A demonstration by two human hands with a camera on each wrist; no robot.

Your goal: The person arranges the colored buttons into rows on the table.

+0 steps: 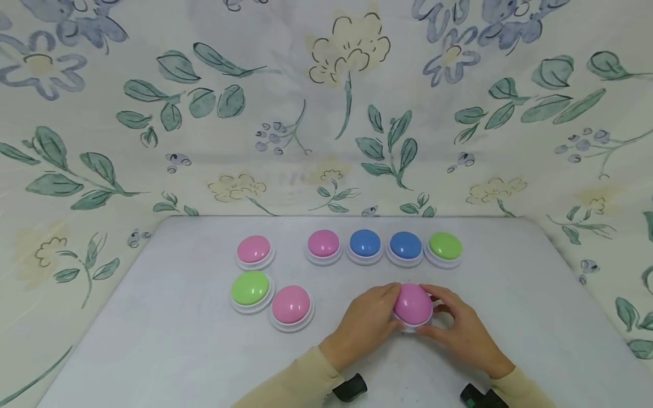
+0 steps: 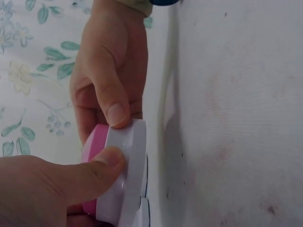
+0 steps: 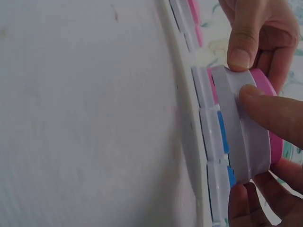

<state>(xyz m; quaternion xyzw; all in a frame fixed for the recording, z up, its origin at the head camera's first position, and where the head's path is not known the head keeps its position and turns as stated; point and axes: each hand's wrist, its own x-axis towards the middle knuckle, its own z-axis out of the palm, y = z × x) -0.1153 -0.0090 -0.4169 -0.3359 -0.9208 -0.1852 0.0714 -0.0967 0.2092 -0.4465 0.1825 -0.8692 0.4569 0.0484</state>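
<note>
Both hands hold one pink-domed push button [image 1: 413, 304] with a round white base, at the right of the table's middle. My left hand [image 1: 364, 320] grips its left side, and my right hand [image 1: 461, 331] grips its right side. In the left wrist view, both thumbs press the white base [image 2: 125, 175], close to each other. Seen from the right wrist, the base stands raised above the tabletop, with the right fingers curled under the dome's far edge.
Behind the hands stands a row with a pink button [image 1: 323, 243], two blue buttons [image 1: 364, 243] [image 1: 405, 246] and a green button [image 1: 445, 246]. Further left are a pink button [image 1: 254, 249], a green button [image 1: 250, 288] and another pink button [image 1: 291, 305]. Floral cloth [image 1: 285, 113] hangs behind the white table [image 1: 178, 340].
</note>
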